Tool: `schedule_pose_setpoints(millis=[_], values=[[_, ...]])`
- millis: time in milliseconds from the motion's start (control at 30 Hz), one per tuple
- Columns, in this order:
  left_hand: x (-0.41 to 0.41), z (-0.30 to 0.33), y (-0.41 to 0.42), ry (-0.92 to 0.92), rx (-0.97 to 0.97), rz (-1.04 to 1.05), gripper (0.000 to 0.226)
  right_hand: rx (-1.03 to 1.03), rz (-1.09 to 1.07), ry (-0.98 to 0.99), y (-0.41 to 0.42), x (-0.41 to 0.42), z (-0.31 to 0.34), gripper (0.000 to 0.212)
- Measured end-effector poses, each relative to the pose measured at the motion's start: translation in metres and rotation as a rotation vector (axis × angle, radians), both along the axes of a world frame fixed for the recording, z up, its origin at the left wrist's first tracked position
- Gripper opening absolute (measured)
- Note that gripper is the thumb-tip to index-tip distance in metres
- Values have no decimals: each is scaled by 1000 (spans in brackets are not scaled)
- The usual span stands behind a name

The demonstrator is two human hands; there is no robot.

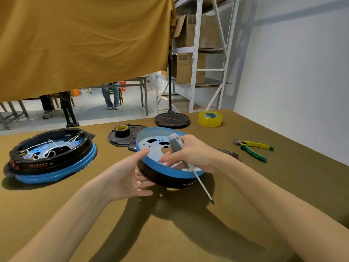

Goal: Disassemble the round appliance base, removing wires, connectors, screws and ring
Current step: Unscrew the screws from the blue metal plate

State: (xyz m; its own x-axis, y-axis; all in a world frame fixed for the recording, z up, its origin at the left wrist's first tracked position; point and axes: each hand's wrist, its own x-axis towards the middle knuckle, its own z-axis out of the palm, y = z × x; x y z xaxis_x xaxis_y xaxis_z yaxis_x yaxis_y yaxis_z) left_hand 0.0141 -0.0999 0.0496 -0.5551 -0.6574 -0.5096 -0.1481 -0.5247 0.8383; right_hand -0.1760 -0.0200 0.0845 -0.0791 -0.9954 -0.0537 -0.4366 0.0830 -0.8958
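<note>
Olive-brown cloth covers the table, and a mustard-yellow curtain hangs above it. The round appliance base in the middle shows a black outer wall, a bright blue rim and a pale white-blue floor broken by dark cut-outs. A grey-and-white handle tops the screwdriver, silver shaft, dark tip. Over on the left, the second base is black over a blue ring, white wires inside, red marks on its side. Yellow-and-green handles on the pliers. A clear yellow tape roll, and a black tape roll with a yellow core.
</note>
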Motion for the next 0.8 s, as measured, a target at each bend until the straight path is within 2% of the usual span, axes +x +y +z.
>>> schedule_pose_setpoints(millis=[167, 367, 500, 567, 700, 800], values=[[-1, -18, -13, -45, 38, 56, 88, 30, -62, -217, 1, -16, 1, 28], [6, -33, -30, -72, 23, -214, 98, -230, -275, -468, 0, -30, 29, 25], [-1, -36, -36, -61, -9, -384, 106, -374, -332, -583, -8, -28, 35, 23], [-10, -38, -33, -73, 7, -379, 105, -470, -347, -590, -13, -22, 32, 22], [-31, -52, -29, -84, -32, -264, 96, -675, -376, -387, -27, -13, 18, 24], [-37, -58, -25, -65, -9, -226, 96, -708, -379, -356, -38, -9, 9, 21]])
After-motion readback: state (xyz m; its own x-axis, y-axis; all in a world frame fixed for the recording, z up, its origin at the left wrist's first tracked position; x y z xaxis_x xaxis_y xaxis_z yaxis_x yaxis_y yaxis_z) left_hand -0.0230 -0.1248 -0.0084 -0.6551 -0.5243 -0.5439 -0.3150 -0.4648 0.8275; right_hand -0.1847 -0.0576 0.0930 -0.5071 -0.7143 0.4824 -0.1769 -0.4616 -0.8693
